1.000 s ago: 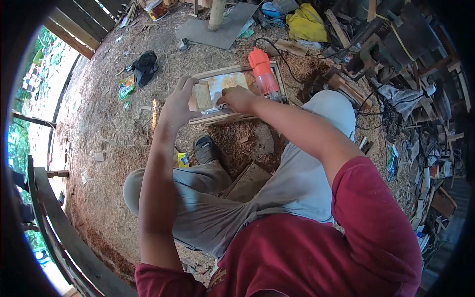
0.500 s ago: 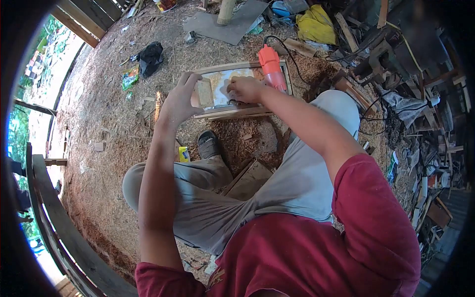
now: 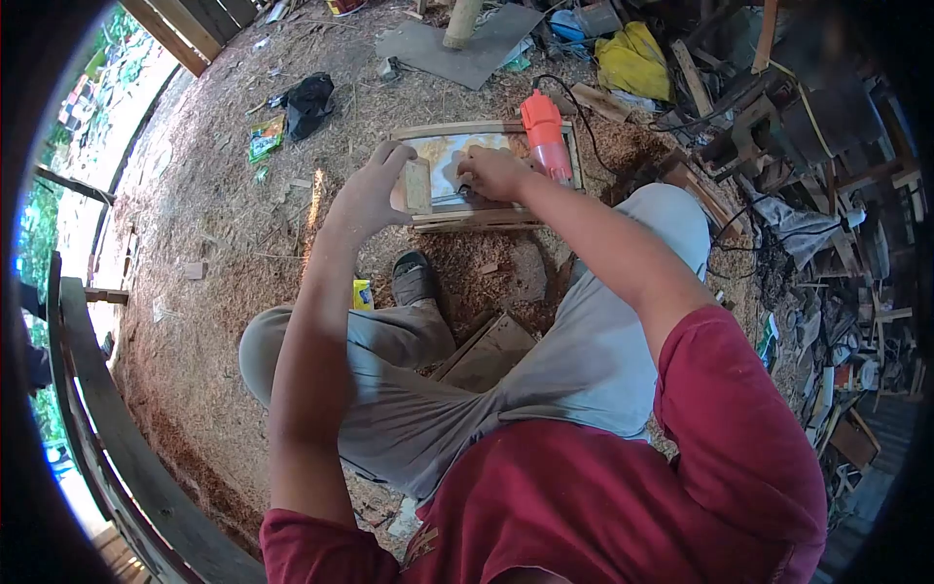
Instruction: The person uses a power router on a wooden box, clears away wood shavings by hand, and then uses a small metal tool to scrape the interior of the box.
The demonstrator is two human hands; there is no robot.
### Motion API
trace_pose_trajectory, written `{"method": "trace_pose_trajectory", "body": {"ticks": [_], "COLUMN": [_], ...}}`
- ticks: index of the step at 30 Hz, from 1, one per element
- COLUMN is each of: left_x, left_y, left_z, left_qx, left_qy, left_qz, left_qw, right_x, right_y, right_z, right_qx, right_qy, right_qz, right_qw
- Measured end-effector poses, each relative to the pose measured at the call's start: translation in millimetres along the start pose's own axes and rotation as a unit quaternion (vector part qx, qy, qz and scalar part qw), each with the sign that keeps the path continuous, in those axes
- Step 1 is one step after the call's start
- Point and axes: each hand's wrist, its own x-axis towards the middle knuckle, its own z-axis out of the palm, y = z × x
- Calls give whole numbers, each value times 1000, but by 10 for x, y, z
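Note:
A shallow wooden frame (image 3: 467, 127) with a pale, stained sheet (image 3: 446, 156) inside lies on the ground in front of me. At its left end my left hand (image 3: 375, 190) curves around a short flat wooden block (image 3: 418, 187), thumb at the near end and fingers at the far end. Over the sheet, my right hand (image 3: 496, 173) is closed in a pinch. Something small and dark shows under its fingertips, too hidden to name. An orange corded power tool (image 3: 543, 122) with a clear reddish lower part rests on the frame's right end, beside my right hand.
Wood shavings cover the ground. A black plastic bag (image 3: 308, 105) and a green packet (image 3: 265, 138) lie at left. Beyond the frame is a grey sheet (image 3: 467, 51) with a post (image 3: 461, 24). Scrap wood, cables and a yellow cloth (image 3: 632, 63) crowd the right side.
The whole view has shifted slightly, so the frame appears a little further right and lower. Both hands keep nearly the same places on the frame, and the right stays pinched.

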Motion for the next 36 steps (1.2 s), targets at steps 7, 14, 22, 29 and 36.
{"method": "trace_pose_trajectory", "body": {"ticks": [7, 14, 22, 29, 36], "left_x": [-65, -81, -100, -106, 95], "left_y": [-45, -1, -57, -356, -281], "left_z": [10, -28, -36, 100, 409], "left_qx": [0, -14, -40, -102, -111], "left_qy": [-4, 20, 85, 100, 65], "left_qz": [1, -1, -35, -132, -92], "left_qw": [1000, 1000, 995, 981, 987], "right_x": [-24, -42, -53, -196, -418], "right_y": [-50, -188, -319, -312, -308], "right_z": [-88, 55, -50, -494, -1016], "right_qx": [-30, -98, -196, -98, 197], "right_qy": [-27, 21, 25, -33, 39], "right_qz": [-107, -112, -61, 147, 167], "right_qw": [994, 989, 978, 984, 965]}}
